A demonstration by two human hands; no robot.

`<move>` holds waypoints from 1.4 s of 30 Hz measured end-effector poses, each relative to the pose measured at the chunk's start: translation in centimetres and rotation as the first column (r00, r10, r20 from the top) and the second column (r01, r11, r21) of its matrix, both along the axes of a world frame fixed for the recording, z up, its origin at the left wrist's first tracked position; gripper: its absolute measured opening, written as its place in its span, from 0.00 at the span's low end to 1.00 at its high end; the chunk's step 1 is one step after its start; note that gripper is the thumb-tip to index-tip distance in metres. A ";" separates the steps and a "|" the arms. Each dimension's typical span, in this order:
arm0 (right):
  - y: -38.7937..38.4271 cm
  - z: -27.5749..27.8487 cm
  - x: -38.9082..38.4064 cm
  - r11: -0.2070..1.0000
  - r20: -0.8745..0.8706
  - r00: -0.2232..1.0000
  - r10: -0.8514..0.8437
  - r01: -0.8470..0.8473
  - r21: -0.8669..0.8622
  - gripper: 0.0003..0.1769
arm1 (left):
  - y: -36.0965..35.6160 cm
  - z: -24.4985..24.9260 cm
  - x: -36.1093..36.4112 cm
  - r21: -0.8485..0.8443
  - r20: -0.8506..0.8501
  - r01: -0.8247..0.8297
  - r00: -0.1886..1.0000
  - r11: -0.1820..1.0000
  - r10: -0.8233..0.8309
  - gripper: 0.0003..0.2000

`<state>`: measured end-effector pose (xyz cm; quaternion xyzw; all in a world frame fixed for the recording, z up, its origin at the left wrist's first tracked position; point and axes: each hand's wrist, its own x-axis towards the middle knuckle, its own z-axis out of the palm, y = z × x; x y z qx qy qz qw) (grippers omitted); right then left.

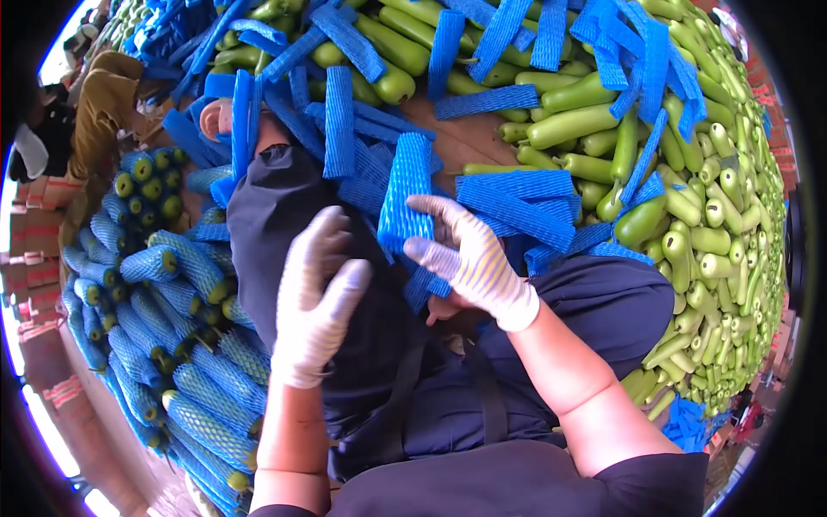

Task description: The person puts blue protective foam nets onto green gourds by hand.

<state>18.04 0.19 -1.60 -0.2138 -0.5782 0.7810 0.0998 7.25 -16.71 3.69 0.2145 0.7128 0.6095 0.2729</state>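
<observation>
My right hand (469, 258), in a striped pale glove, grips the edge of a blue foam net sleeve (406, 189) between thumb and fingers. That sleeve is upright and puffed open, with no gourd visible inside it. My left hand (317, 293), gloved too, is raised over my left leg; its thumb stands apart from the fingers and it holds nothing. Several flat blue sleeves (521, 207) lie just beyond my right hand, and more are strewn about my left foot. Long green gourds (581, 125) lie beyond them, some with sleeves on top.
At left, gourds in blue net sleeves (194, 267) are stacked in a pile. A large heap of bare gourds (715, 241) rises on the right. Brown cardboard (457, 129) shows between the gourds ahead. Another person's brown-clothed leg (103, 108) is at upper left.
</observation>
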 end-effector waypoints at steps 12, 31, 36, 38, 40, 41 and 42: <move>0.8 2.8 4.3 0.912 0.038 0.916 0.400 -0.401 0.088 0.39 | 3.1 -1.0 5.7 0.179 0.412 0.022 0.906 0.984 -0.095 0.19; 1.4 1.4 4.6 0.655 0.092 0.974 -0.207 0.068 0.753 0.10 | 4.4 -4.0 6.6 -0.398 -0.539 0.203 0.738 0.895 -0.407 0.15; -1.2 -0.8 4.8 0.761 0.244 0.969 0.023 -0.175 0.624 0.12 | 6.2 -6.6 4.0 0.220 0.571 -0.109 0.820 0.969 -0.037 0.12; -0.8 -2.2 4.7 0.646 0.110 0.989 0.102 -0.150 0.748 0.12 | 6.3 -8.0 2.6 -0.014 -0.253 0.163 0.954 0.986 -0.161 0.13; -0.4 -1.4 4.3 0.914 -0.042 0.999 0.025 -0.006 0.406 0.12 | 6.1 -8.9 2.7 0.076 0.081 0.163 0.982 0.984 -0.169 0.14; -0.7 -0.7 4.3 0.993 -0.046 0.995 -0.090 0.086 -0.075 0.11 | 5.9 -9.4 2.9 0.145 0.412 0.128 0.894 0.981 -0.177 0.14; -0.4 -1.0 3.8 0.946 -0.128 0.980 -0.150 0.105 -0.306 0.12 | 5.7 -9.2 2.9 0.042 -0.018 0.264 0.964 0.963 -0.264 0.17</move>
